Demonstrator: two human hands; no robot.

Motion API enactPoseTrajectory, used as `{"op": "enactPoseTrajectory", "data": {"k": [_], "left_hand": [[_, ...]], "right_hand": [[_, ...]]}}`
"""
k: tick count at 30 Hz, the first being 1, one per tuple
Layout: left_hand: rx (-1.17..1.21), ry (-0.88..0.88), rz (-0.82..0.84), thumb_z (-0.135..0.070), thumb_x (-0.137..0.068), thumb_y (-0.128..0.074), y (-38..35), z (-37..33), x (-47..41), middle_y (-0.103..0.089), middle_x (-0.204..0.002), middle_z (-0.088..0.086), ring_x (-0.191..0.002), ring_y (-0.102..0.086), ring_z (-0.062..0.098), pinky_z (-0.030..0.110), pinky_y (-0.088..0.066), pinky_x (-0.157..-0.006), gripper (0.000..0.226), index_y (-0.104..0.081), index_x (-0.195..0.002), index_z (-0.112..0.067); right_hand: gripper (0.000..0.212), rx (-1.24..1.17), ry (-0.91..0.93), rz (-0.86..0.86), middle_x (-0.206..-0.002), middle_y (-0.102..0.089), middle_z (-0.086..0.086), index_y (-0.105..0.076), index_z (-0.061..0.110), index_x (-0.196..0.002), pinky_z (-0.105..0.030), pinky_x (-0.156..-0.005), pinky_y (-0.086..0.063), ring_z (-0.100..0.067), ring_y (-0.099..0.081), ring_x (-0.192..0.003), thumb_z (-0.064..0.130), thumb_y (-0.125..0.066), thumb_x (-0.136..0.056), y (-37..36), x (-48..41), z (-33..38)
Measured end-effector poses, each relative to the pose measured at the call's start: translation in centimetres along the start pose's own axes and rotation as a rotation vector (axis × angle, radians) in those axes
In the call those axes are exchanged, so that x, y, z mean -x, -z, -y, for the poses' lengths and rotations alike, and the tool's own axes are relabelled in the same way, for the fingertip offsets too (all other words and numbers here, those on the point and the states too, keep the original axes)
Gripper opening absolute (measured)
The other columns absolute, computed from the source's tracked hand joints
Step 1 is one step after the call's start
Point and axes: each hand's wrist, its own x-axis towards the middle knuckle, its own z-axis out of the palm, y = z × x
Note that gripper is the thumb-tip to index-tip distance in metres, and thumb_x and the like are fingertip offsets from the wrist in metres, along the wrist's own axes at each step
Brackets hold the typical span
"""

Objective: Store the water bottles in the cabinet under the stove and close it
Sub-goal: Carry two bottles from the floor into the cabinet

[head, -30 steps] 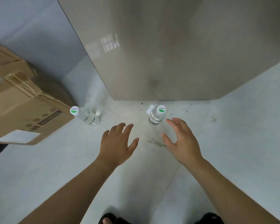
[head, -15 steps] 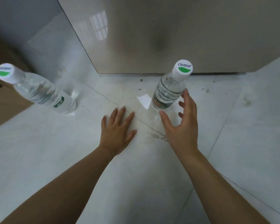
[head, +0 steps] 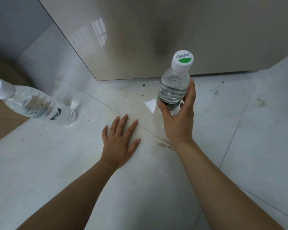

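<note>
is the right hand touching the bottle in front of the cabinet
Touching. The head view shows the right hand with thumb and fingers curled round the bottle.

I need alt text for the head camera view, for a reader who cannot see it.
The right hand grips an upright water bottle in front of a beige cabinet front. The left hand lies flat on the tiled floor, and a second bottle stands further left near a cardboard box.
</note>
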Motion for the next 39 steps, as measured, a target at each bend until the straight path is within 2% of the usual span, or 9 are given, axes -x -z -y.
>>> {"op": "enactPoseTrajectory", "data": {"k": [5, 7, 11, 14, 19, 22, 25, 33, 39], "left_hand": [[-0.010, 0.013, -0.004, -0.063, -0.089, -0.015, 0.1, -0.3, 0.2, -0.018, -0.157, 0.002, -0.144, -0.011, 0.025, 0.053, -0.007, -0.112, 0.063, -0.021, -0.146, -0.036], [-0.006, 0.023, 0.000, -0.063, -0.088, -0.014, 0.2, -0.5, 0.2, -0.014, -0.157, 0.001, -0.145, -0.008, 0.025, 0.052, -0.003, -0.112, 0.064, -0.018, -0.146, -0.036], [0.005, 0.051, 0.027, -0.062, -0.086, -0.014, 0.3, -0.9, 0.2, -0.008, -0.158, 0.000, -0.146, -0.002, 0.023, 0.052, -0.003, -0.113, 0.066, -0.016, -0.147, -0.036], [-0.010, 0.070, 0.078, -0.063, -0.082, -0.007, 1.1, -1.2, 0.3, -0.004, -0.159, -0.002, -0.146, 0.000, 0.021, 0.052, -0.006, -0.114, 0.071, -0.015, -0.147, -0.036], [-0.033, 0.094, 0.098, -0.064, -0.080, -0.004, 3.0, -0.5, 2.2, -0.017, -0.157, -0.002, -0.144, -0.014, 0.020, 0.052, -0.014, -0.113, 0.072, -0.021, -0.145, -0.036], [-0.060, 0.144, 0.070, -0.064, -0.081, -0.007, 4.4, 1.0, 4.6, -0.023, -0.155, -0.003, -0.143, -0.018, 0.019, 0.050, -0.018, -0.112, 0.070, -0.024, -0.143, -0.038], [-0.076, 0.223, 0.047, -0.060, -0.090, -0.022, 5.8, 3.0, 7.0, -0.023, -0.155, -0.004, -0.143, -0.019, 0.019, 0.048, -0.019, -0.112, 0.058, -0.024, -0.144, -0.038], [0.008, 0.543, -0.224, -0.051, -0.091, -0.039, 10.3, 9.7, 9.5, -0.039, -0.146, 0.001, -0.134, -0.035, 0.023, 0.043, -0.036, -0.102, 0.056, -0.034, -0.141, -0.026], [0.210, 0.531, -0.449, -0.052, -0.088, -0.050, 13.1, 11.9, 5.5, -0.029, -0.150, -0.001, -0.132, -0.035, 0.024, 0.040, -0.044, -0.091, 0.075, -0.010, -0.147, -0.028]], "right_hand": [[0.086, 0.071, 0.037, 0.066, -0.125, -0.031, 0.016, -0.010, 0.028, -0.145, -0.028, -0.103, -0.038, -0.007, -0.037, -0.123, 0.027, -0.068, -0.082, 1.3, 0.1, 0.2], [0.087, 0.145, 0.028, 0.105, -0.118, -0.029, 0.016, -0.003, 0.039, -0.143, -0.031, -0.097, -0.042, -0.011, -0.040, -0.117, 0.035, -0.066, -0.082, 2.2, 1.0, 0.1], [0.087, 0.251, -0.044, 0.170, -0.110, -0.029, 0.006, -0.001, 0.041, -0.144, -0.013, -0.078, -0.040, 0.002, -0.044, -0.092, 0.036, -0.063, -0.084, 3.5, 3.5, -0.7], [0.084, 0.277, -0.103, 0.210, -0.108, -0.031, 0.002, 0.000, 0.044, -0.143, -0.006, -0.068, -0.035, -0.002, -0.043, -0.083, 0.036, -0.061, -0.085, 3.6, 4.7, -0.8], [0.084, 0.338, -0.141, 0.338, -0.108, -0.029, -0.001, 0.007, 0.047, -0.142, -0.023, -0.072, -0.041, -0.015, -0.049, -0.081, 0.039, -0.056, -0.088, 2.8, 6.1, 0.2], [0.083, 0.355, -0.153, 0.400, -0.112, -0.029, -0.003, 0.008, 0.046, -0.142, -0.025, -0.074, -0.041, -0.017, -0.050, -0.082, 0.041, -0.054, -0.089, 1.3, 6.9, 1.1], [0.084, 0.355, -0.147, 0.471, -0.111, -0.027, -0.003, 0.012, 0.049, -0.140, -0.028, -0.078, -0.046, -0.017, -0.051, -0.082, 0.041, -0.054, -0.089, -1.1, 7.8, 1.9], [0.080, 0.450, -0.109, 0.560, -0.107, -0.028, -0.004, 0.005, 0.050, -0.142, -0.035, -0.078, -0.049, -0.021, -0.049, -0.077, 0.045, -0.053, -0.087, -5.1, 9.8, 2.7], [0.078, 0.461, -0.160, 0.523, -0.105, -0.027, -0.004, 0.006, 0.050, -0.141, -0.036, -0.079, -0.048, -0.023, -0.051, -0.079, 0.046, -0.051, -0.088, -5.4, 9.6, 2.2]]}}
